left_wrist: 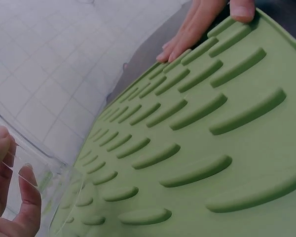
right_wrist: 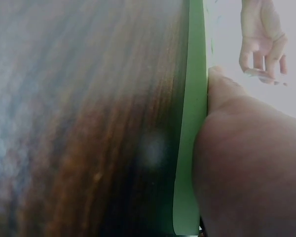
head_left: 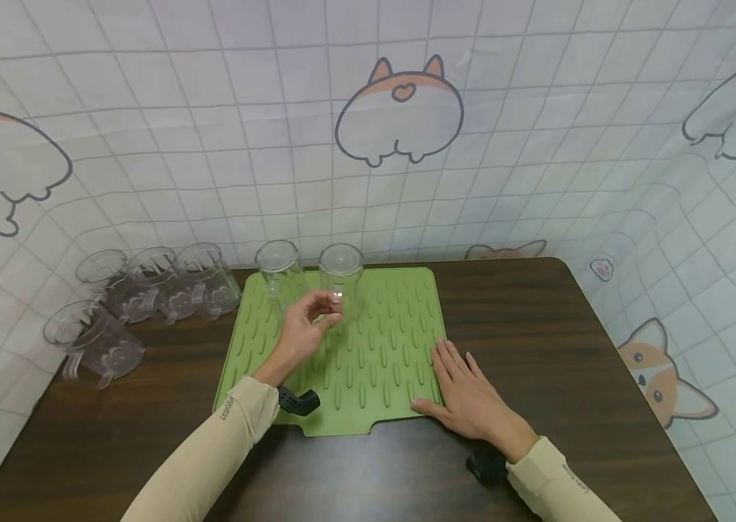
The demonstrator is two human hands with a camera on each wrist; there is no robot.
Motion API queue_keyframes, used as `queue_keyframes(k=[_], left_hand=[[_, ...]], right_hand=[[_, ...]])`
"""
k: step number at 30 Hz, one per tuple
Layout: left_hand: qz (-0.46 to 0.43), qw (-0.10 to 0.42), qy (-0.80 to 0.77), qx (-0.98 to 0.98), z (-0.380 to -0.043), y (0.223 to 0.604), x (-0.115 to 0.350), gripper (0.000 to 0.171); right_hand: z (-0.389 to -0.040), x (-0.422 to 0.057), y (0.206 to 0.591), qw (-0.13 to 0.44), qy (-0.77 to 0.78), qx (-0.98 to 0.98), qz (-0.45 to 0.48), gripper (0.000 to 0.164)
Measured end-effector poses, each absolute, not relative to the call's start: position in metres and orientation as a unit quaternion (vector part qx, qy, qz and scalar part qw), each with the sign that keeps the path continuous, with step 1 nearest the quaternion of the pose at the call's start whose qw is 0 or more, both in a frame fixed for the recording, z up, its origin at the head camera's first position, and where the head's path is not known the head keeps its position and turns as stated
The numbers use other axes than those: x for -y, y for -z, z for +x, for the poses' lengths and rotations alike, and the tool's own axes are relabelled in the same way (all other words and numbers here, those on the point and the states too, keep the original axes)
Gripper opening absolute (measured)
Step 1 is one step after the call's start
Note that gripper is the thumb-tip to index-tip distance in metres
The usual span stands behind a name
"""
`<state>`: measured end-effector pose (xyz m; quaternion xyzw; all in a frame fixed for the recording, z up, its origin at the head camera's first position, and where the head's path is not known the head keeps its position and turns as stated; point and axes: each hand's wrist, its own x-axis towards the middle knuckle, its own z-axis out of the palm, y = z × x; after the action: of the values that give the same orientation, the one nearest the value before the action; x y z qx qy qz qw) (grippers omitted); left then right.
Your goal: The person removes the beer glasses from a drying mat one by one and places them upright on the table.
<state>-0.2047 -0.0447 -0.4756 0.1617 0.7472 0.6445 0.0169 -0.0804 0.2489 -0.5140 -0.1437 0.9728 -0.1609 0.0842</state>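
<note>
A clear glass mug point(head_left: 341, 267) stands on a green ridged mat point(head_left: 400, 304), near its far edge. My left hand point(head_left: 305, 326) pinches this mug's handle between thumb and curled fingers; the left wrist view shows the fingers point(left_wrist: 29, 197) at the clear handle. Just left of it a second clear mug point(head_left: 278, 264) stands on the same mat. My right hand point(head_left: 468, 395) lies flat with fingers straight over the mat's right edge, palm down, its thumb near the front corner.
Several more clear glass mugs, among them a near one point(head_left: 96, 341) and a far one point(head_left: 209, 283), stand on the dark wooden table point(head_left: 524, 326) left of the mat. A white grid-patterned curtain point(head_left: 505, 181) with cartoon dogs hangs behind and beside the table.
</note>
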Motion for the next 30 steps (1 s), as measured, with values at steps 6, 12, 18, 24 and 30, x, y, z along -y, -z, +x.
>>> queue_keyframes(k=[6,12,18,24,30], left_hand=[[0.164,0.023,-0.644,-0.747,-0.198,0.473,0.045,0.025],[0.179,0.031,-0.639,-0.747,-0.19,0.472,0.047,0.022],[0.188,0.042,-0.643,-0.741,-0.181,0.469,0.051,0.02],[0.205,0.045,-0.652,-0.729,-0.174,0.468,0.054,0.019],[0.219,0.042,-0.659,-0.718,-0.168,0.466,0.057,0.017]], right_hand=[[-0.08,-0.248,0.515,0.08,0.156,-0.974,-0.142,0.098],[-0.08,-0.247,0.516,0.078,0.154,-0.975,-0.141,0.097],[-0.079,-0.245,0.516,0.08,0.151,-0.975,-0.14,0.097],[-0.078,-0.244,0.516,0.078,0.149,-0.976,-0.139,0.097],[-0.079,-0.243,0.515,0.079,0.146,-0.977,-0.136,0.098]])
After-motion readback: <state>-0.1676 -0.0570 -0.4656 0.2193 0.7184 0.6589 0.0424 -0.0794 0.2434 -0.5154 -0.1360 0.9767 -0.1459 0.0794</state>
